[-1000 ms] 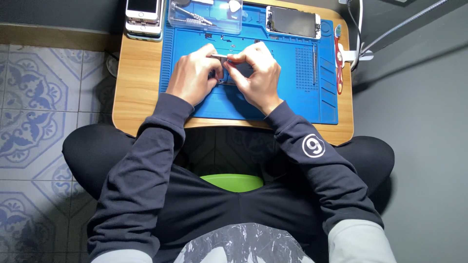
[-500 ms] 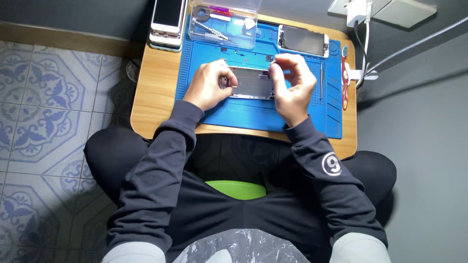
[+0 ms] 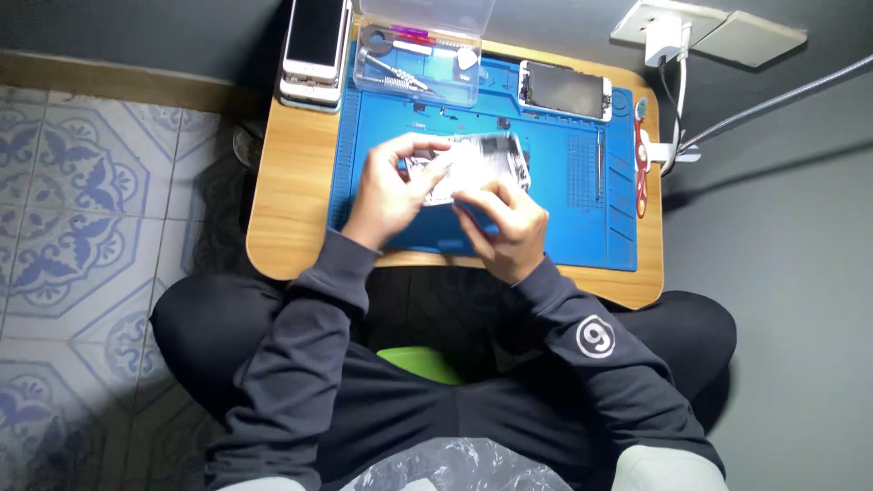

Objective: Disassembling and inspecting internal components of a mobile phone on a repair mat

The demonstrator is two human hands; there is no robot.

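We hold an open phone (image 3: 473, 168) with both hands, just above the blue mat (image 3: 582, 227). Our left hand (image 3: 391, 195) curls around its left end, thumb on top and fingers under it. Our right hand (image 3: 509, 223) pinches the near edge, with fingers closed on the phone. The picture is blurry here, so we cannot tell if the right hand also holds a small tool.

We think we are in the middle of taking the phone apart, turning it to look at the inside. The next move likely needs a steady hold with the left hand and a small, soft touch with the right, so no tiny part bends.

Now we count things around us. One blue mat lies on one wooden table (image 3: 291, 200). One more phone with its screen up (image 3: 564, 91) lies at the far edge of the mat. A stack of phones (image 3: 314, 45) sits at the far left corner; it looks like two or three. One clear box (image 3: 418, 55) with small tools stands next to it. One thin tool (image 3: 597, 164) lies on the right of the mat. One white plug (image 3: 664, 36) is by the wall.
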